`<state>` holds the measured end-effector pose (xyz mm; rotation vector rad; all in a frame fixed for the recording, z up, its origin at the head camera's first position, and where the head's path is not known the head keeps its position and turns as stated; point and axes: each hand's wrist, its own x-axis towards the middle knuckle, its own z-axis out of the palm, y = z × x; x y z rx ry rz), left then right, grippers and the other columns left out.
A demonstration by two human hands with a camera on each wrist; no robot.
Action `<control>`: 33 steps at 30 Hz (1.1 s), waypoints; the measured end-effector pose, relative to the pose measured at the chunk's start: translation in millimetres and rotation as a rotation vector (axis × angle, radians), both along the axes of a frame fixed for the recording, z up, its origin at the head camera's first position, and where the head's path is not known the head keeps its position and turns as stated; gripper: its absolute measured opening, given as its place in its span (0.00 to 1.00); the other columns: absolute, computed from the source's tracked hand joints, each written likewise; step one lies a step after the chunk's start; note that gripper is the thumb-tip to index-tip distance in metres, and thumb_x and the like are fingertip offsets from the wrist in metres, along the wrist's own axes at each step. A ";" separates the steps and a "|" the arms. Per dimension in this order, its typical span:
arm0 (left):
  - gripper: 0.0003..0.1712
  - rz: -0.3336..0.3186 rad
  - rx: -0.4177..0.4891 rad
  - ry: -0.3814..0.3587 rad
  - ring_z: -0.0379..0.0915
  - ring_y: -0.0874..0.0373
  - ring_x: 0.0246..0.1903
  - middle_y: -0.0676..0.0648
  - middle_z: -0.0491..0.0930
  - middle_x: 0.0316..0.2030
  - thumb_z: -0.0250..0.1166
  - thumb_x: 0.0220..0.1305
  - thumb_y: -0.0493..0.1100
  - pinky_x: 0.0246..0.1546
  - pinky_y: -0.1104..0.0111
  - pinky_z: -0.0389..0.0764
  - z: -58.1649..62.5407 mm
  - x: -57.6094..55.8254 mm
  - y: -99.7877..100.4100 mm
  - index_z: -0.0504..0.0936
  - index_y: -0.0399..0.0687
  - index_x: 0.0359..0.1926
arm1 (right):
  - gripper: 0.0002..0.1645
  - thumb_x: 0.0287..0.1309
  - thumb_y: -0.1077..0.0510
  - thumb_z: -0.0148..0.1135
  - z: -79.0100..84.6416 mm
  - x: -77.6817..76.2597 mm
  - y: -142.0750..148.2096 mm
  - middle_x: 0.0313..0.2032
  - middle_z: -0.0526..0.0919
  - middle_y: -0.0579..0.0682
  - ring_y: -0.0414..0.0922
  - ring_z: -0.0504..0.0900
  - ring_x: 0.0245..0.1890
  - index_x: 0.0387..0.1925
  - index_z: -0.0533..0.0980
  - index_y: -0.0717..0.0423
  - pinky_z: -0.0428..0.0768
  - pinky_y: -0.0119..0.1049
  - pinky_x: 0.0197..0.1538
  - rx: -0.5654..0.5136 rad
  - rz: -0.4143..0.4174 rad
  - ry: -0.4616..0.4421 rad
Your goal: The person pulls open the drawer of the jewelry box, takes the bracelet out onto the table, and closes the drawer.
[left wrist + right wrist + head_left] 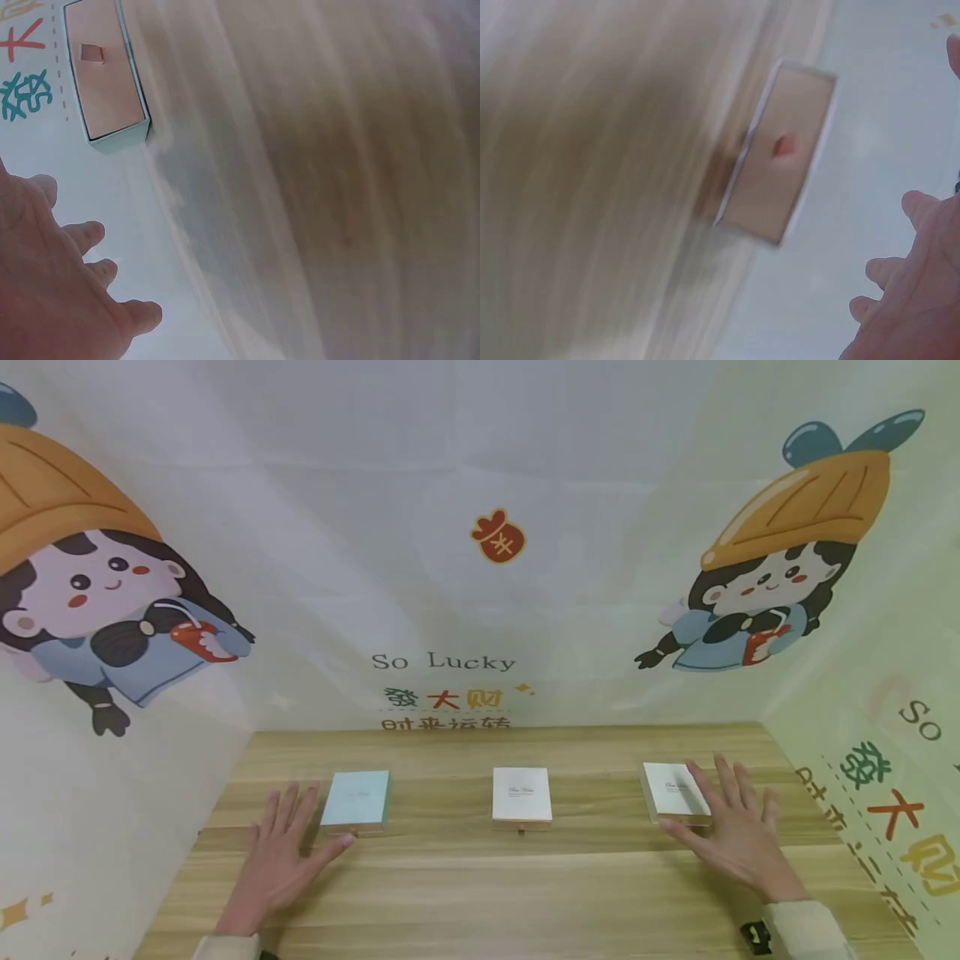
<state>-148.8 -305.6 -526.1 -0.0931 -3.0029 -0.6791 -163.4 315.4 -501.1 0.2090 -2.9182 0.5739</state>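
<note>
Three small square drawer boxes stand in a row: a light blue box (356,797) at left, a white box (521,793) in the middle and another white box (670,787) at right. My left hand (279,862) is spread beside the blue box, holding nothing; its fingers (91,234) look apart from the box's pinkish front (109,90) in the left wrist view. My right hand (741,837), also spread and holding nothing, covers the right-hand box's right edge in the head view. In the right wrist view that box's front (769,187), with a small pull tab, is blurred.
The boxes stand on a wood-grain table (480,893). Behind it hangs a pale printed cloth (450,568) with cartoon figures and lettering, which also rises along both sides. A dark wrist strap (756,937) shows by the right sleeve (808,931).
</note>
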 end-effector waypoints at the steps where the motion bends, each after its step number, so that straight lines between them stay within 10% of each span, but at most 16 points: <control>1: 0.57 0.000 0.011 -0.003 0.21 0.32 0.80 0.36 0.31 0.82 0.58 0.68 0.71 0.66 0.21 0.39 0.3 -0.7 0.1 0.37 0.57 0.83 | 0.59 0.61 0.29 0.63 1.1 -0.5 -3.9 0.83 0.34 0.58 0.63 0.29 0.82 0.83 0.45 0.38 0.28 0.80 0.69 -0.020 0.008 0.002; 11: 0.55 -0.005 0.188 -0.029 0.28 0.28 0.79 0.35 0.33 0.82 0.57 0.72 0.66 0.69 0.24 0.38 3.6 -9.2 2.6 0.34 0.56 0.83 | 0.56 0.61 0.31 0.64 12.2 -4.2 -54.6 0.82 0.40 0.60 0.61 0.34 0.82 0.82 0.49 0.38 0.26 0.71 0.75 -0.094 0.112 0.014; 33: 0.47 0.088 0.597 -0.160 0.41 0.33 0.79 0.36 0.44 0.81 0.44 0.76 0.70 0.74 0.33 0.49 7.7 -30.5 3.4 0.40 0.54 0.83 | 0.57 0.59 0.28 0.65 23.8 -7.4 -156.4 0.83 0.42 0.52 0.69 0.55 0.77 0.81 0.48 0.31 0.68 0.74 0.64 -0.256 0.294 -0.095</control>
